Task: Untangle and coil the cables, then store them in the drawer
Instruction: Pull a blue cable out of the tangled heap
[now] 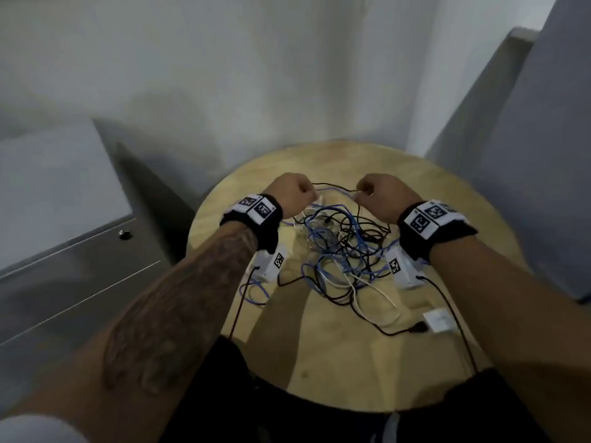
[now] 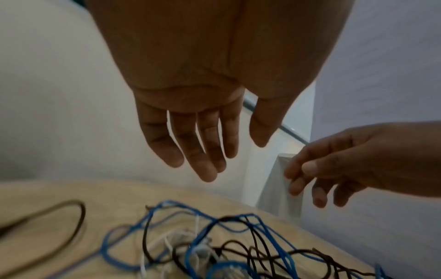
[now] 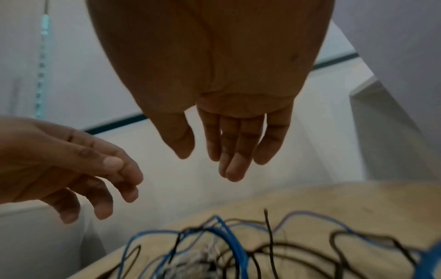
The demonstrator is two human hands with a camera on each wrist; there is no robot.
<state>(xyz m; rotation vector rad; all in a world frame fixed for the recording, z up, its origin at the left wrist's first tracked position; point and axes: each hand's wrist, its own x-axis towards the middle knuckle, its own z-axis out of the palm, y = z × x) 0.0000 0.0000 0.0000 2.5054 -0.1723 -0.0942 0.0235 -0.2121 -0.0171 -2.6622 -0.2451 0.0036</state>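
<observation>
A tangle of blue, black and white cables (image 1: 335, 247) lies in the middle of a round wooden table (image 1: 335, 362). My left hand (image 1: 305, 195) and right hand (image 1: 364, 193) hover side by side over the tangle's far edge. In the left wrist view my left hand (image 2: 203, 151) shows straight fingers with nothing in them, above the blue cable (image 2: 190, 245). The right wrist view shows my right hand (image 3: 226, 151) the same way, above the cables (image 3: 226, 245). A thin black strand (image 1: 332, 187) lies on the table between the two hands.
A grey drawer cabinet (image 1: 80, 251) with a round lock (image 1: 125, 234) stands to the left of the table, its drawers closed. A white adapter (image 1: 439, 319) and a black plug (image 1: 419, 327) lie near the table's right edge. A grey panel (image 1: 527, 187) rises at the right.
</observation>
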